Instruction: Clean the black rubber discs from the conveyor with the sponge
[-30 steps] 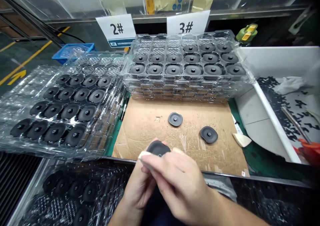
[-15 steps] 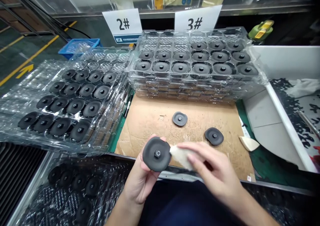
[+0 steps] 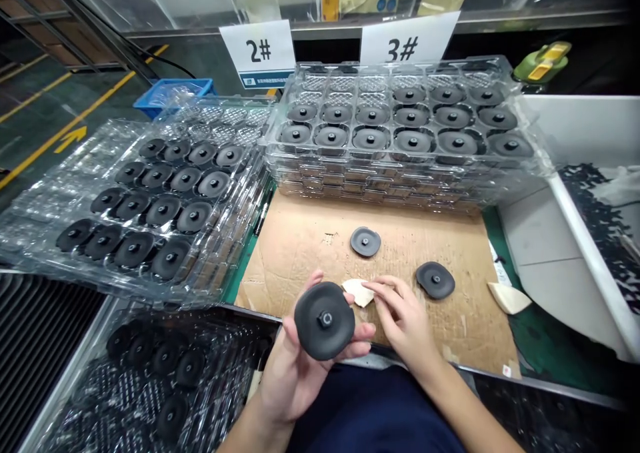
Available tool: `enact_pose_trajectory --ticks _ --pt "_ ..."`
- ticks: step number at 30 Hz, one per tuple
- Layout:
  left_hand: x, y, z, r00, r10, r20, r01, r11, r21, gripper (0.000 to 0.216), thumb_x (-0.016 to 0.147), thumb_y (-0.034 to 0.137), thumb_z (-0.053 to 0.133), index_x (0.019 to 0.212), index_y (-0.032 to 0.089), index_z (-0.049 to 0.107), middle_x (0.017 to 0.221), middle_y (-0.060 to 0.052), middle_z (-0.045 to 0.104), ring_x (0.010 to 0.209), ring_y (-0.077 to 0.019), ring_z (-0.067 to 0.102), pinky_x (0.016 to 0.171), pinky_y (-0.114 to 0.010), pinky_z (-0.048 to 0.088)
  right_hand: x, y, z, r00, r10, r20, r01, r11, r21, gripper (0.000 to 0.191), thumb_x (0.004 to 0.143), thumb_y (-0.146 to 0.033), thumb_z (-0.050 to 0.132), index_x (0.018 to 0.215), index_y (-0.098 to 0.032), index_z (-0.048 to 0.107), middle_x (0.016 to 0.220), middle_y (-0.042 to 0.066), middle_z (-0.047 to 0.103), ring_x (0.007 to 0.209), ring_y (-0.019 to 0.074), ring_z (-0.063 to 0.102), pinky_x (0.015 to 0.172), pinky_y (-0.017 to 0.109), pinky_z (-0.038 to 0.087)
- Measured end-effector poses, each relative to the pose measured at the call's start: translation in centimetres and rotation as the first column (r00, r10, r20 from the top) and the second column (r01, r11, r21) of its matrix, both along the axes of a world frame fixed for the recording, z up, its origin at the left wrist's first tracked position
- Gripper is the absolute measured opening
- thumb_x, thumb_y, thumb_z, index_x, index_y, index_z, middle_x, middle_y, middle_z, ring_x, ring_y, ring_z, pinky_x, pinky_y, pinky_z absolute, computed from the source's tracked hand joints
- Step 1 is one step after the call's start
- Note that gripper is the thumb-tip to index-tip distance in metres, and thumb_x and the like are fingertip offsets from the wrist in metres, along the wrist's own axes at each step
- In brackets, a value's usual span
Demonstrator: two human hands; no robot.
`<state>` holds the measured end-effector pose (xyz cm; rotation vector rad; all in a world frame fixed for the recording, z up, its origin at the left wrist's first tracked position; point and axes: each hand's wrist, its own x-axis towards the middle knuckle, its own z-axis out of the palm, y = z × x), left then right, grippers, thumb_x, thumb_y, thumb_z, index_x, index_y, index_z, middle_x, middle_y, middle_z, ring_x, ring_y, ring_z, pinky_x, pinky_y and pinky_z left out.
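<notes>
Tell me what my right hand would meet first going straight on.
Your right hand, with the white pad at its fingertips, would probably meet the left hand first, or the black disc it holds; depth is unclear.

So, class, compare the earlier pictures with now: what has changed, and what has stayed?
The right hand has moved off the black disc, to its right, still touching the white pad. The left hand still holds that disc, now uncovered. Two loose discs stay on the cardboard.
</notes>
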<state>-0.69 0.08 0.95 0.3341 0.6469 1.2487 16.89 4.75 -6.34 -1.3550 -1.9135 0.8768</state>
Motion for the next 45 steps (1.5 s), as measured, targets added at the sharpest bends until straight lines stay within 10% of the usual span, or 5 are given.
enact_pose_trajectory --ticks 4,11,18,30,45 --pt "0.4 -0.2 -0.4 0.731 0.22 -0.646 0.107 0.898 0.427 0.084 0.066 0.008 0.069 0.128 0.05 0.031 0.125 0.001 0.055 0.113 -0.023 0.052 0.1 -0.043 0.033 0.7 -0.9 1.3 0.999 0.009 -0.05 -0.01 1.0 -0.022 0.027 0.088 -0.017 0.041 0.105 -0.021 0.061 0.097 0.008 0.059 0.092 0.0203 0.055 0.079 0.037 0.048" --pt "0.6 -0.1 -0.9 0.449 0.258 -0.855 0.309 0.853 0.42 0.104 0.063 -0.002 0.066 0.137 0.039 0.005 0.124 -0.007 0.054 0.116 -0.0222 0.048 0.101 -0.041 0.029 1.5 -2.2 4.2 0.978 -0.083 -0.193 0.06 0.991 -0.12 0.02 0.085 -0.019 0.05 0.102 -0.022 0.061 0.095 0.006 0.062 0.081 0.0164 0.059 0.067 0.029 0.05" --pt "0.2 -0.5 0.0 0.413 0.142 -0.9 0.35 0.887 0.3 0.111 0.061 0.006 0.072 0.14 0.031 -0.002 0.117 -0.006 0.057 0.107 -0.021 0.053 0.094 -0.031 0.036 1.5 -1.5 7.9 0.82 0.05 -0.57 -0.375 0.799 -0.47 0.029 0.08 -0.027 0.062 0.109 -0.025 0.058 0.084 0.001 0.064 0.073 0.0118 0.057 0.066 0.026 0.046" --pt "0.8 -1.7 0.8 0.646 -0.209 -0.734 0.449 0.882 0.144 0.108 0.061 0.043 0.072 0.139 0.033 -0.002 0.105 -0.004 0.061 0.101 -0.0228 0.056 0.097 -0.038 0.033 1.8 -1.4 10.1 0.619 0.028 -0.785 -0.682 0.514 -0.52 0.015 0.071 -0.012 0.069 0.085 -0.017 0.066 0.079 -0.001 0.066 0.074 0.0076 0.062 0.071 0.02 0.049" --pt "2.4 -3.6 -0.4 0.588 0.095 -0.803 0.391 0.836 0.385 0.104 0.062 0.021 0.075 0.138 0.035 0.006 0.122 -0.006 0.054 0.112 -0.022 0.051 0.099 -0.041 0.036 5.8 -7.8 9.1 0.896 -0.003 -0.444 -0.154 0.935 -0.319 0.017 0.085 -0.018 0.052 0.091 -0.024 0.066 0.074 0.0 0.061 0.063 0.0099 0.057 0.057 0.021 0.044"
